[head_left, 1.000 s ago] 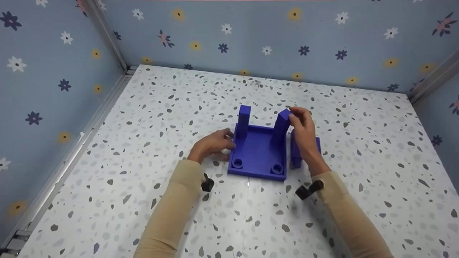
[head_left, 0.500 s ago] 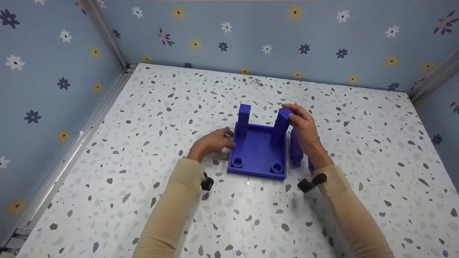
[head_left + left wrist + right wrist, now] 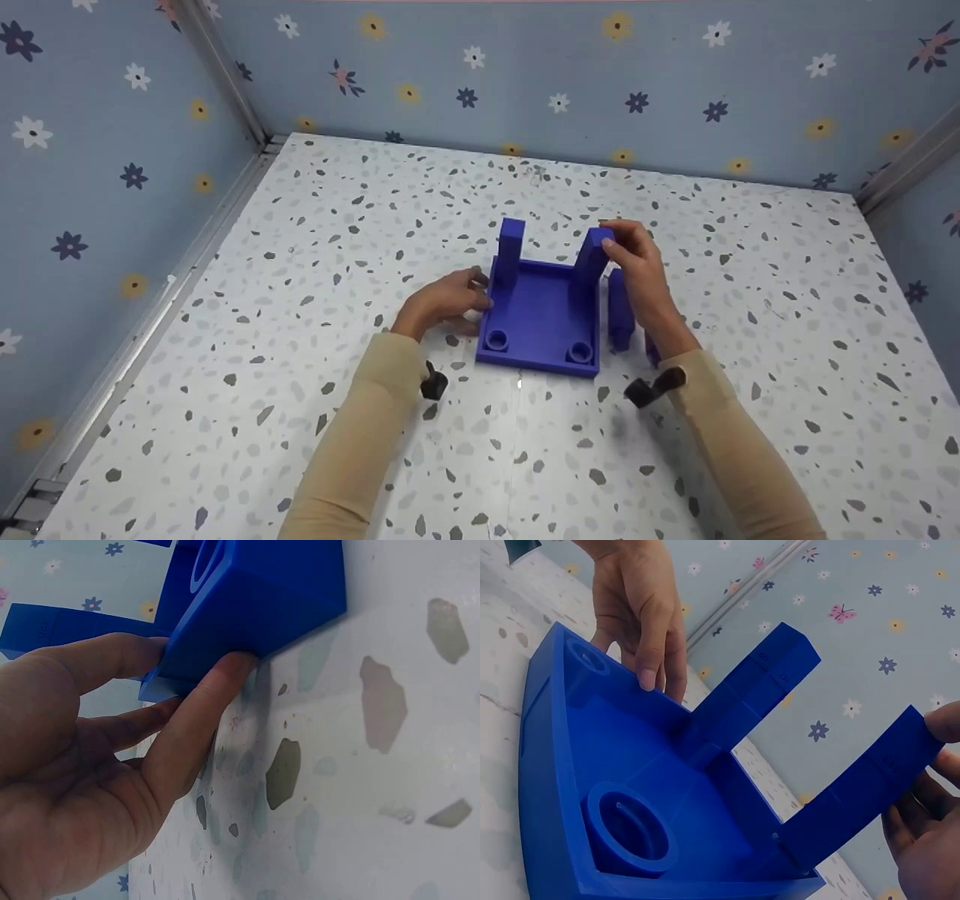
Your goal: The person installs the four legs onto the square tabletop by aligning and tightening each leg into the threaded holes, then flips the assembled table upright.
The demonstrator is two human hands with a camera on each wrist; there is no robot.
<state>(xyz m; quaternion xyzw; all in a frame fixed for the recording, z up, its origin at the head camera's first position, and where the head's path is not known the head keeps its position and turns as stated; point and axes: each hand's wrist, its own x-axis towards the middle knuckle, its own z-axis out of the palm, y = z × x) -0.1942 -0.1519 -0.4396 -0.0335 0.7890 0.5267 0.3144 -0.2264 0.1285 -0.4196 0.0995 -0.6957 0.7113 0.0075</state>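
A blue-purple square tray-like panel (image 3: 540, 319) with a raised rim lies flat on the table, looking like an upturned toy tabletop. At its far left corner stands a square leg (image 3: 511, 251). My right hand (image 3: 641, 274) pinches the top of a second square leg (image 3: 591, 259), upright at the far right corner, between thumb and fingers. Both near corners have a round socket (image 3: 580, 353). On the panel's left side, my left hand (image 3: 448, 297) rests its fairly straight fingers against the outer wall, as the left wrist view shows.
Right of the panel lies a loose leg (image 3: 621, 311). Another purple piece (image 3: 652, 349) is mostly hidden under my right wrist. Speckled white tabletop (image 3: 300, 420) surrounds everything, with a flowered blue wall (image 3: 525, 75) behind and at the sides.
The leg in my right hand has turned about its length, so its top now lines up squarely with the panel. My right fingers have shifted slightly around it. The left hand stays put.
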